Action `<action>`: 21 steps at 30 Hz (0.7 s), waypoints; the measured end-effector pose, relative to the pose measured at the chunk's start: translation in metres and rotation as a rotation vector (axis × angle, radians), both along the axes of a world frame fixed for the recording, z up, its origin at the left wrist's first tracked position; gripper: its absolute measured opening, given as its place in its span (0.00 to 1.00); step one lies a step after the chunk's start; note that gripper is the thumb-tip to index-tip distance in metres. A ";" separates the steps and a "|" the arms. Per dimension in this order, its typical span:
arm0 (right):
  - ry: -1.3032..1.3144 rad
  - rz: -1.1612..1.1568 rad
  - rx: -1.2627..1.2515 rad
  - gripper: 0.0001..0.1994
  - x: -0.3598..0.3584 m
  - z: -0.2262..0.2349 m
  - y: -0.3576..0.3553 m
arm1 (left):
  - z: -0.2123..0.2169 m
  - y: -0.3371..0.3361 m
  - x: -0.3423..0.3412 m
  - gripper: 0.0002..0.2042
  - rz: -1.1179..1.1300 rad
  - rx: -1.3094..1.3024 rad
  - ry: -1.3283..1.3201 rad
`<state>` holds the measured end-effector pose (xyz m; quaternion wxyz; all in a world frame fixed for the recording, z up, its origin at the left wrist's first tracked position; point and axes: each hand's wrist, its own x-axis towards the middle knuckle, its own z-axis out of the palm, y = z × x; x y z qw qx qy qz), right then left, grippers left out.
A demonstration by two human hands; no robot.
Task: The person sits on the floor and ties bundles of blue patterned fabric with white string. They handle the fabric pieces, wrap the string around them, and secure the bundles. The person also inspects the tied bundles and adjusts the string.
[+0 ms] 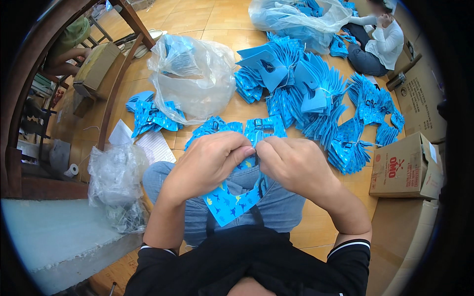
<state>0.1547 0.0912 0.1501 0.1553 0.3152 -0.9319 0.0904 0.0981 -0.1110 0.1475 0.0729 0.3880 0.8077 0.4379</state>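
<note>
In front of my lap hangs a blue bandana collar (228, 206) with a print of small dark blue and yellow animals, its triangular point downward. My left hand (208, 160) is closed, thumb and fingers pinching the upper end of its strap. Close against it, my right hand (295, 165) pinches the other side, with a dark strap part showing below the fingers. The fingertips meet, so the exact part between them is hidden. Just beyond my hands lie more blue collars with black buckles (265, 127), and another small pile (215, 127) is beside them.
Tied bundles of blue pieces (316, 93) cover the floor ahead and right. A clear plastic bag (195, 81) stands ahead left; crumpled plastic (116, 172) lies at my left. Cardboard boxes (407, 167) line the right. Another person (380, 47) sits far right; a wooden frame (118, 74) stands left.
</note>
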 end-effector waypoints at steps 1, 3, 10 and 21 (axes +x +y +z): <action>-0.010 0.000 -0.026 0.10 -0.001 -0.003 0.001 | -0.001 0.001 0.000 0.06 -0.002 0.003 -0.009; 0.017 -0.050 -0.145 0.09 -0.003 -0.010 0.006 | -0.003 0.000 0.000 0.07 0.019 0.018 -0.070; -0.114 -0.507 -1.205 0.11 0.007 -0.074 0.014 | -0.026 -0.007 -0.007 0.09 0.278 0.204 -0.192; -0.870 -0.026 -1.608 0.24 0.035 -0.109 -0.006 | -0.091 0.038 0.008 0.08 0.443 0.893 -0.454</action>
